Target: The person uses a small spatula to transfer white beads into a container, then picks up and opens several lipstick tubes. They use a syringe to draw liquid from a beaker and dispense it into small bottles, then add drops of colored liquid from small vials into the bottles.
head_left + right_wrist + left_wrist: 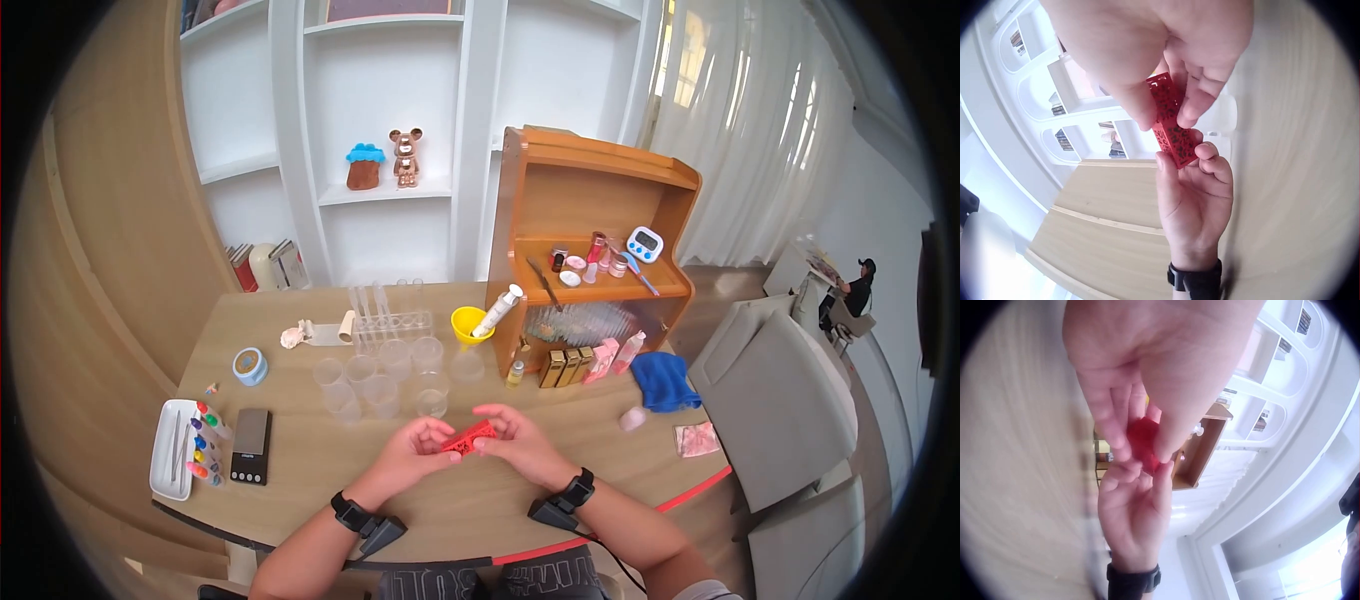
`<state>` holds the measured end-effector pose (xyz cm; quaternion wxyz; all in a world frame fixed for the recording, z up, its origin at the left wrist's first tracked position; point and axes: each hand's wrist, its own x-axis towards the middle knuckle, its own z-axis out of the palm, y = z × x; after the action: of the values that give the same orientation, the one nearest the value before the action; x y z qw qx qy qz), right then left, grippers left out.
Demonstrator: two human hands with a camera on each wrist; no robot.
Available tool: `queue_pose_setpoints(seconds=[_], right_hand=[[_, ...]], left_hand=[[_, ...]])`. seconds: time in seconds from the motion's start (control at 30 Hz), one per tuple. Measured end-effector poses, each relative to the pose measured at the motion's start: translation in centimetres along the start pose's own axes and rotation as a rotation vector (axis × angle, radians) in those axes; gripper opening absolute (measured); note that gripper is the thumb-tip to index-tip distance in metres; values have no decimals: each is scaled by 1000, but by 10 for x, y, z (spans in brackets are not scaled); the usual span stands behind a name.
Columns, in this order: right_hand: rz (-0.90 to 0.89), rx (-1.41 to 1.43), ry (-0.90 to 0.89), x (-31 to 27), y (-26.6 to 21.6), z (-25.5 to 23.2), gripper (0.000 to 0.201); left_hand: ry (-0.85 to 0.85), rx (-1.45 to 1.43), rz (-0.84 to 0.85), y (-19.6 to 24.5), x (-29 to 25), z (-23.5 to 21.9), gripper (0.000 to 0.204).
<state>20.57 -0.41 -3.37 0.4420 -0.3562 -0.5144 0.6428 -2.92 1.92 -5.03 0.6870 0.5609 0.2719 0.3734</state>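
Above the front of the table, both hands hold one small oblong red box (468, 438). Dark floral patterning covers its sides, as the right wrist view shows on the box (1175, 137). My left hand (412, 452) pinches one end between thumb and fingers. At the other end, the thumb and fingers of my right hand (527, 447) grip it. In the left wrist view the box (1142, 439) appears as a blurred red shape, partly hidden by fingers. Clear plastic cups (385, 385) stand beyond the hands on the table.
Leftward lie a black scale (252, 448) and a white tray (166, 475) beside colourful-capped tubes (207, 440). Behind are a test tube rack (405, 325) and a yellow bowl (466, 322). A wooden shelf unit (510, 190) stands back right, near a blue cloth (665, 382).
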Motion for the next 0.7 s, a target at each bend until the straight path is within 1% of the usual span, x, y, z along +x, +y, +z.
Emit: queue_pose_setpoints(seconds=[0.1,0.2,0.3,0.37,0.43,0.53,0.6,0.63,0.67,0.7], right_hand=[[39,193,-26,-1,9,4,42],[11,549,-25,2,5,-5,38],[-189,558,199,-5,-38,-20,33],[-386,108,536,-7,-55,-41,26],[-629,-112,786,-10,-69,-49,22],[-646,-311,1060,-16,-75,-81,25],[-665,-451,1142,-12,-64,-119,28],[-673,-522,1182,-9,-65,-125,29],[-628,-402,1190,-7,-66,-130,30],[-566,-346,1204,-9,-67,-134,33]], left_hand=[[-46,52,-35,3,-3,3,40],[-86,43,-40,5,-3,2,44],[-80,26,-47,4,-3,1,44],[-79,9,-43,3,-4,1,42],[-74,39,-55,4,-3,1,41],[-69,48,-66,4,-3,1,37],[-58,22,-62,4,-3,1,32],[-52,1,-56,5,-4,1,30],[-46,-21,-48,5,-4,1,28],[-47,-24,-38,6,-4,1,27]])
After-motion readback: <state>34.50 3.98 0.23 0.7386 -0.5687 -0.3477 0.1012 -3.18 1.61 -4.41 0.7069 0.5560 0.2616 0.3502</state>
